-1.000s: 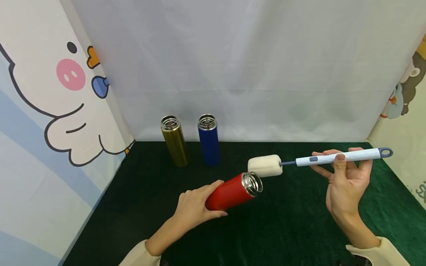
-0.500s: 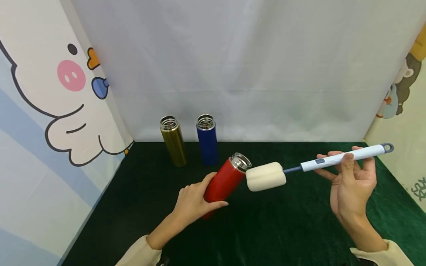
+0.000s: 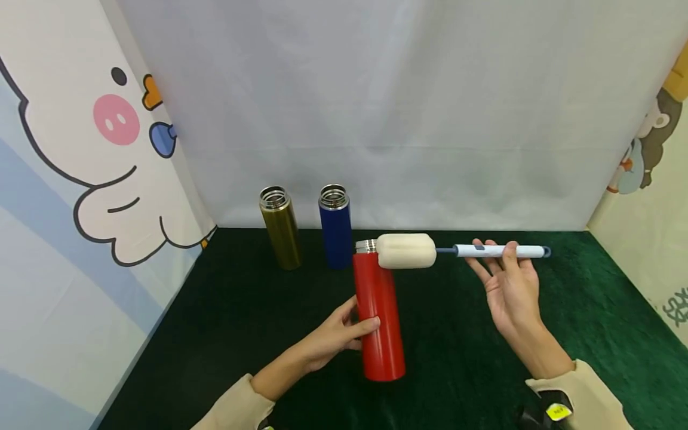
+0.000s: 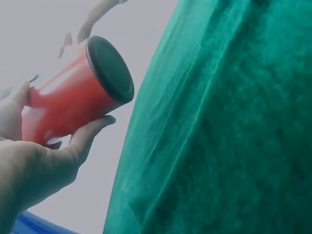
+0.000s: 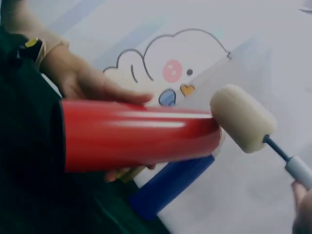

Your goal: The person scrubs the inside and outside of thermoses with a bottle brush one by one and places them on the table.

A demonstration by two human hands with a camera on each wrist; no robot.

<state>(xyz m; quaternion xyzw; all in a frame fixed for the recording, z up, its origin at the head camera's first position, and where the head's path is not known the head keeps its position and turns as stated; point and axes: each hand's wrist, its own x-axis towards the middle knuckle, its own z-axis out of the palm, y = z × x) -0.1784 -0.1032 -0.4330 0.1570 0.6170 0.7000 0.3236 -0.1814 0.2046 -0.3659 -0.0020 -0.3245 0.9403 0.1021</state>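
Observation:
A red bottle (image 3: pixel 378 322) with a bare metal neck stands nearly upright in my left hand (image 3: pixel 335 337), which grips its side with thumb and fingers. The left wrist view shows the bottle's dark base (image 4: pixel 112 70) lifted off the cloth. My right hand (image 3: pixel 513 289) pinches the pale blue handle (image 3: pixel 502 251) of a bottle brush between thumb and fingers. The brush's white sponge head (image 3: pixel 405 251) lies level in front of the bottle's upper right edge, outside the mouth. In the right wrist view the sponge (image 5: pixel 243 118) overlaps the neck end; whether they touch I cannot tell.
Behind, a gold bottle (image 3: pixel 283 236) and a blue bottle (image 3: pixel 337 233) stand lidless on the dark green cloth (image 3: pixel 457 358). A white curtain (image 3: pixel 403 119) closes off the back. At the left is a wall sheet (image 3: pixel 54 239) printed with a cartoon.
The red bottle has swung from tilted rightward to nearly upright, its base now in sight. My right hand has moved left with the brush, which has turned level.

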